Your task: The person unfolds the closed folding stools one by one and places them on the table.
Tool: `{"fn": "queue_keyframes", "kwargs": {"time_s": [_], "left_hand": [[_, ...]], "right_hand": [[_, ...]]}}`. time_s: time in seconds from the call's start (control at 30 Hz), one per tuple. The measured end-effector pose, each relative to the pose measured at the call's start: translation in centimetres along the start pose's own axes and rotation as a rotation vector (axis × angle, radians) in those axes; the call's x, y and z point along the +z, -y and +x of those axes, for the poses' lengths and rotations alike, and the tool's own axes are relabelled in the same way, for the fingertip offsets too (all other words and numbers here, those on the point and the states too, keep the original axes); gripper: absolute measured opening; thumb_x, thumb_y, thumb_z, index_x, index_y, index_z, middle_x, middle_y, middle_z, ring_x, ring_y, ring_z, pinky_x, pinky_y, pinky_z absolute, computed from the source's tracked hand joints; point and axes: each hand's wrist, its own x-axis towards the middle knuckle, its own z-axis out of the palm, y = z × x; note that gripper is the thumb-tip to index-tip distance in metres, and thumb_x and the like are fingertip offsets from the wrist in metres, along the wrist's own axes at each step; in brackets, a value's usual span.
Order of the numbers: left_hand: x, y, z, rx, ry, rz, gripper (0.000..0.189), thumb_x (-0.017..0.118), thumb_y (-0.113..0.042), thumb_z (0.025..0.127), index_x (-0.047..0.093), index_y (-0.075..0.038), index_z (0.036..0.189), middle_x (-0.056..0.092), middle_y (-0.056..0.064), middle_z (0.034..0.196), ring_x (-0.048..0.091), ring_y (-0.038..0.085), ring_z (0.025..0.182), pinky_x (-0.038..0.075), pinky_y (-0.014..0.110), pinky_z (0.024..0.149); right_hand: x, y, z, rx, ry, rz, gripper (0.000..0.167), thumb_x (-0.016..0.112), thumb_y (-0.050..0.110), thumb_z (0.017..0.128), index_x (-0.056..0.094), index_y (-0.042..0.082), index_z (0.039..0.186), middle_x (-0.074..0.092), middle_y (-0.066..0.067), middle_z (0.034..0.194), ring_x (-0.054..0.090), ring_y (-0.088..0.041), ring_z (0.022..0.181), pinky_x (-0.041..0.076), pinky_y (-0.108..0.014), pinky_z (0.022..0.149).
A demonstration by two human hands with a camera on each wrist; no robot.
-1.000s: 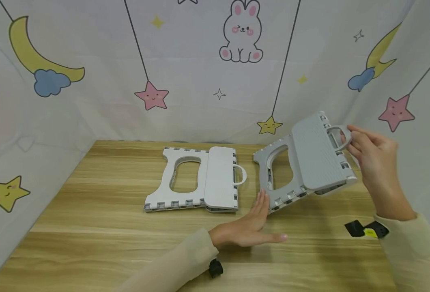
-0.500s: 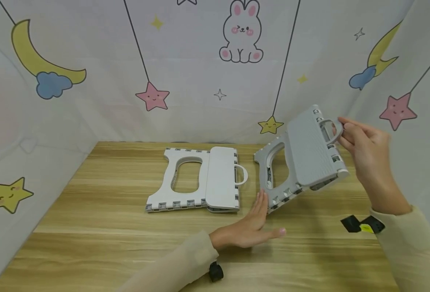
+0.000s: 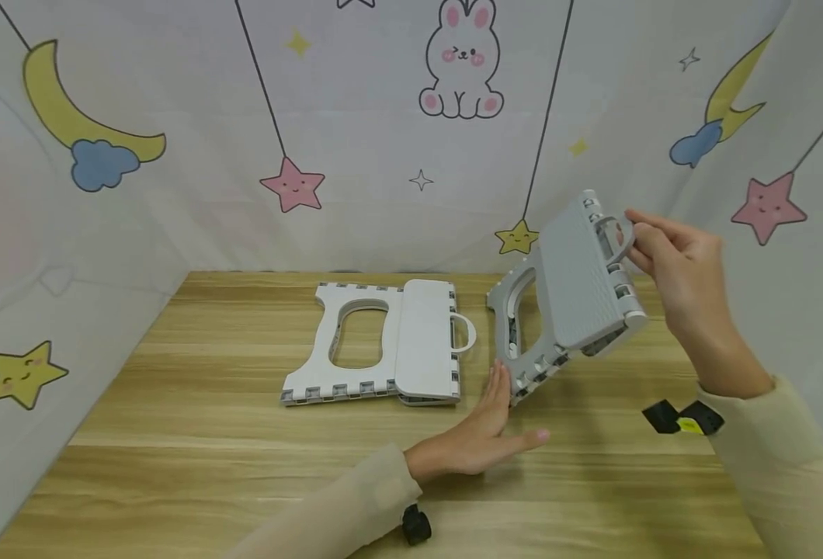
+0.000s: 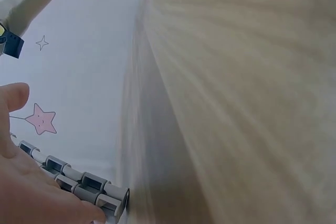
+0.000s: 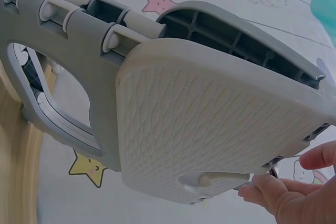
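Observation:
A grey folding step stool (image 3: 575, 283), folded flat, stands tilted on the right of the table, its legs' end low and its seat end raised. My right hand (image 3: 691, 272) pinches the loop handle (image 3: 621, 239) at its raised end. In the right wrist view the fingers of that hand (image 5: 299, 198) hold the handle beside the textured seat panel (image 5: 210, 119). With straight fingers and the thumb spread, my left hand (image 3: 474, 439) touches the stool's low near corner. The stool's hinged edge (image 4: 86, 184) shows beyond this hand in the left wrist view.
To the left lies a white folding step stool (image 3: 425, 341), folded flat, its loop handle pointing right. The wood-grain table (image 3: 195, 466) meets a printed curtain (image 3: 355, 101) at the back and sides. Dark devices sit at both wrists.
My right hand has moved left and up, lifting the handle end of the grey stool so that it tilts more steeply. My left hand and the white stool have stayed put.

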Motion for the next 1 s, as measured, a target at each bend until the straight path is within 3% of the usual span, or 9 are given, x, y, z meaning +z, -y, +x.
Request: {"fn": "queue_keyframes", "kwargs": {"time_s": [0.2, 0.47, 0.7, 1.0], "left_hand": [[-0.2, -0.2, 0.0, -0.019, -0.013, -0.028, 0.102, 0.045, -0.061, 0.096, -0.018, -0.003, 0.151, -0.028, 0.013, 0.155, -0.017, 0.028, 0.144, 0.002, 0.049, 0.116], [-0.6, 0.1, -0.3, -0.015, -0.015, -0.088, 0.098, 0.046, -0.055, 0.099, -0.018, -0.003, 0.151, -0.028, 0.012, 0.155, -0.017, 0.026, 0.144, 0.002, 0.049, 0.116], [-0.8, 0.6, -0.4, -0.008, -0.006, -0.120, 0.094, 0.047, -0.048, 0.101, -0.019, -0.003, 0.151, -0.027, 0.012, 0.156, -0.016, 0.025, 0.145, 0.006, 0.047, 0.117], [-0.7, 0.5, -0.6, -0.038, -0.005, -0.197, 0.098, 0.054, -0.041, 0.098, -0.020, -0.005, 0.151, -0.029, 0.006, 0.154, -0.014, 0.025, 0.144, 0.003, 0.046, 0.116]], "right_hand": [[0.7, 0.4, 0.3, -0.036, 0.014, -0.091, 0.046, 0.049, 0.026, 0.103, 0.052, -0.004, 0.137, 0.049, -0.028, 0.137, 0.059, -0.014, 0.117, 0.047, -0.015, 0.086], [1.8, 1.1, 0.5, -0.112, 0.063, -0.191, 0.044, 0.048, 0.027, 0.103, 0.054, 0.000, 0.138, 0.053, -0.021, 0.137, 0.056, -0.026, 0.121, 0.049, -0.019, 0.089], [2.8, 1.6, 0.5, -0.150, 0.089, -0.311, 0.045, 0.048, 0.033, 0.103, 0.054, 0.008, 0.140, 0.056, -0.015, 0.136, 0.059, -0.028, 0.116, 0.050, -0.024, 0.093], [3.7, 1.9, 0.5, -0.159, 0.119, -0.343, 0.049, 0.049, 0.037, 0.102, 0.051, 0.008, 0.142, 0.054, -0.013, 0.138, 0.056, -0.026, 0.119, 0.047, -0.019, 0.091]]}}
